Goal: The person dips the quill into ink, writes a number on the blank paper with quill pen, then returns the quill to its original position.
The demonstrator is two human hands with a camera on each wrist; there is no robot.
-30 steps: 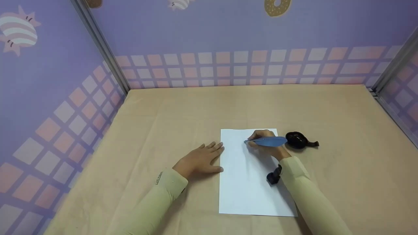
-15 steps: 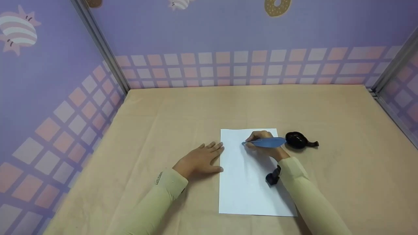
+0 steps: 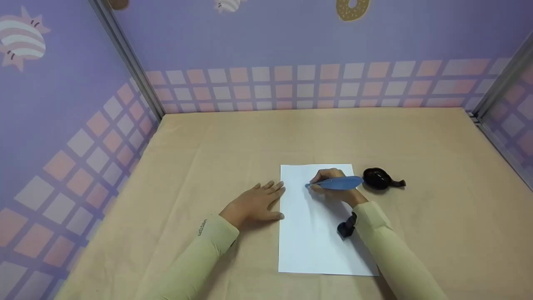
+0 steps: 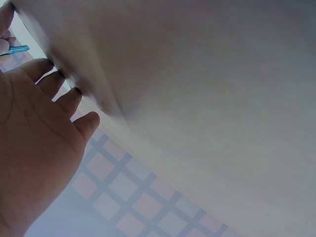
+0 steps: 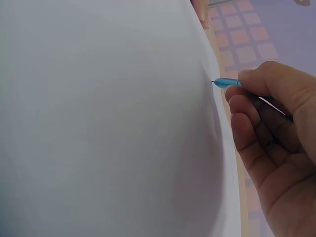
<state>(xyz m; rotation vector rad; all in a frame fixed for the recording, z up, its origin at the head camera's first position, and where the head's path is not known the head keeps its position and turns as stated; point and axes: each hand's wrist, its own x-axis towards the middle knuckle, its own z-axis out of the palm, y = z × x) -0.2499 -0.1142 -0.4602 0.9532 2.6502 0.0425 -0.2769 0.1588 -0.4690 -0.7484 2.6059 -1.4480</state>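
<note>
My right hand (image 3: 335, 191) pinches a blue feather-shaped pen (image 3: 340, 182) between thumb and fingers, over the upper part of a white sheet of paper (image 3: 302, 246). In the right wrist view the thin tip of the pen (image 5: 226, 83) meets the paper or sits just above it; I cannot tell which. No marks can be made out on the sheet. My left hand (image 3: 256, 205) lies flat with fingers spread, its fingertips at the sheet's left edge. The left wrist view shows those fingers straight and the palm (image 4: 34, 128).
A glossy dark dish (image 3: 376, 179) with a short curved stem stands just right of the sheet's upper corner. Beige cloth (image 3: 216, 141) covers the table, and patterned purple walls (image 3: 308, 37) rise behind and at the sides. A small black device (image 3: 345, 229) sits at my right wrist.
My right hand and the pen have slid slightly left and down across the sheet. The left hand stays at the paper's edge.
</note>
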